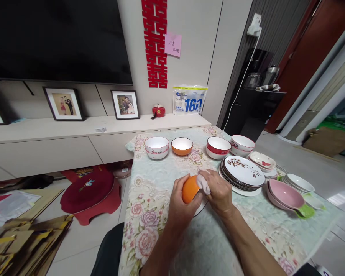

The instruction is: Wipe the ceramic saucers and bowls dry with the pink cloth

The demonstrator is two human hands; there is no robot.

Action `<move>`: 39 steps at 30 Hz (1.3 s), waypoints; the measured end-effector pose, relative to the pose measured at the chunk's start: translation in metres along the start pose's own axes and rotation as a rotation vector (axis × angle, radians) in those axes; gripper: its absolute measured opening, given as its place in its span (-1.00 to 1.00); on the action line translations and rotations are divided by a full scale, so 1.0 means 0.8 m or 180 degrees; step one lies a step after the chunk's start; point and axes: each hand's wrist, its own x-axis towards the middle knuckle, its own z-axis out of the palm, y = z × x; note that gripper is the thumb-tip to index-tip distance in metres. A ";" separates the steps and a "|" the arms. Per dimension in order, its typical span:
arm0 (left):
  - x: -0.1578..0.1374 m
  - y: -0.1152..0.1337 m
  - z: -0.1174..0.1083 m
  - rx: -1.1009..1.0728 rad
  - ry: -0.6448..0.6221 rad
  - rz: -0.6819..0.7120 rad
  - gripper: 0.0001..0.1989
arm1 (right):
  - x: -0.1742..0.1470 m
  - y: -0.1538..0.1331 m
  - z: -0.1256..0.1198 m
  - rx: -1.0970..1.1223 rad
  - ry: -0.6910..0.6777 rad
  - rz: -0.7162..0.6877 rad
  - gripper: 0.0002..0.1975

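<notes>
An orange bowl is tilted on its side above the near half of the table, with my left hand wrapped round it. My right hand is closed on a pale, crumpled cloth and presses it against the bowl's outer side. Below the hands a bit of a white dish with a dark rim shows; the rest of it is hidden. Beyond them stands another orange bowl, upright with a white inside. Close to my right hand rises a stack of dark-rimmed plates.
Stacked white bowls stand at the back left, red-and-white bowls and more white bowls at the back right. Pink bowls, small dishes and white plates line the right side. A flowered tablecloth covers the table.
</notes>
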 end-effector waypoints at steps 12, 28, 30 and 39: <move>-0.003 0.002 0.002 -0.0875 0.0725 -0.0194 -0.40 | -0.008 0.004 0.037 0.2085 -0.0818 0.2597 -0.63; -0.002 -0.014 0.007 -0.0455 0.0085 -0.0422 -0.30 | -0.001 0.003 -0.001 0.0233 -0.0101 0.0237 -0.70; 0.000 -0.017 0.007 -0.0322 0.0203 -0.0378 -0.35 | 0.000 0.000 0.001 0.0179 -0.0163 0.0050 -0.70; -0.005 -0.008 0.006 -0.1143 0.0681 -0.0514 -0.40 | -0.008 0.014 0.026 0.1287 -0.0873 0.2224 -0.65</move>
